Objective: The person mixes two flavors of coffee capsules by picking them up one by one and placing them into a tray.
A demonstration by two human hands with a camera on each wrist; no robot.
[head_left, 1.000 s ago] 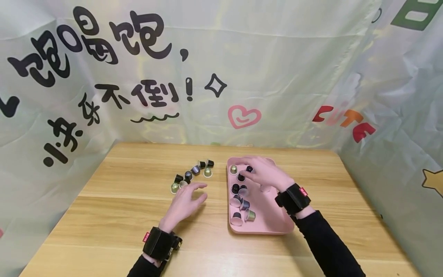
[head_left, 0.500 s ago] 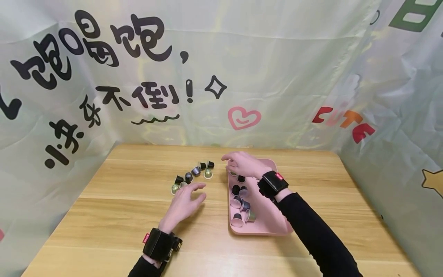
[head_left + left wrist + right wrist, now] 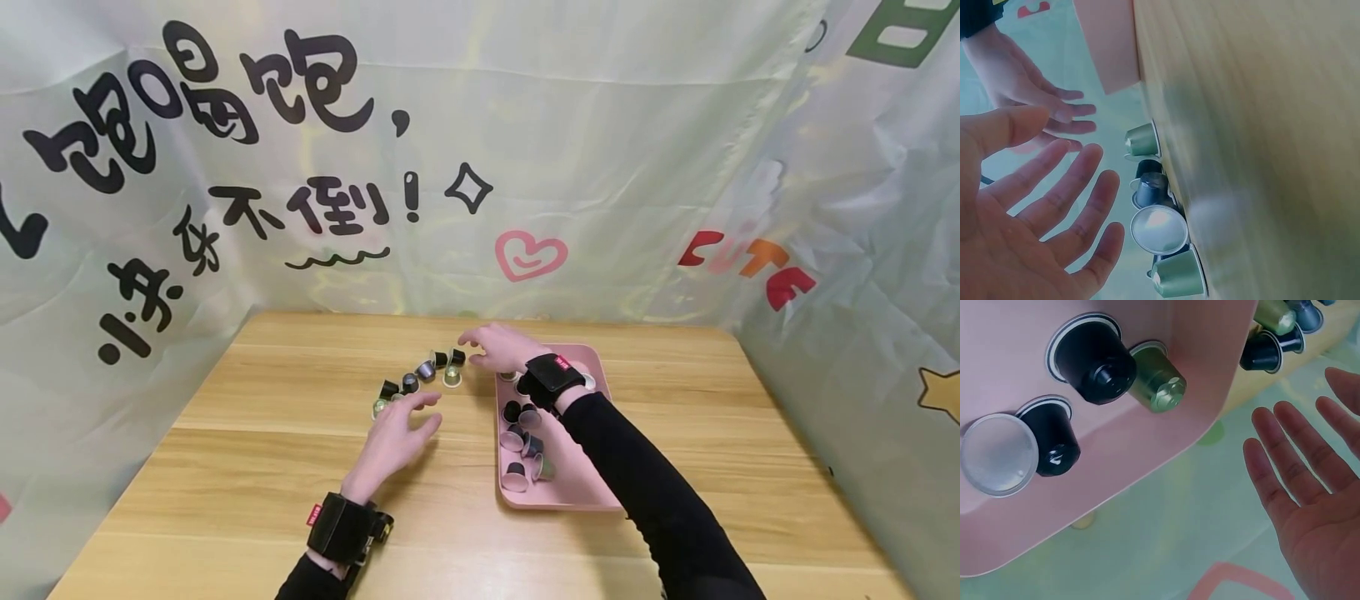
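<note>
My left hand [image 3: 393, 433] hovers low over the table with relaxed, spread fingers and holds nothing. Beside it, a curved row of coffee capsules runs back across the wood: a green capsule [image 3: 1179, 276] stands nearest its fingertips, and a blue-purple capsule [image 3: 426, 371] lies farther along. At the row's far end are a black capsule [image 3: 457, 357] and a green capsule [image 3: 452, 377]. My right hand [image 3: 502, 346] reaches over the pink tray's far left corner toward those two, its palm bare and fingers extended. Several capsules lie in the pink tray [image 3: 573, 479]; the right forearm hides part of it.
Inside the tray, a black capsule [image 3: 1094, 362] and a green capsule [image 3: 1159, 381] sit by the far corner, near a capsule showing its pale lid [image 3: 1000, 456]. A printed cloth [image 3: 600, 167] hangs behind the wooden table [image 3: 247, 467].
My right hand has moved left from above the tray toward the far end of the capsule row. My left hand has stayed nearly still.
</note>
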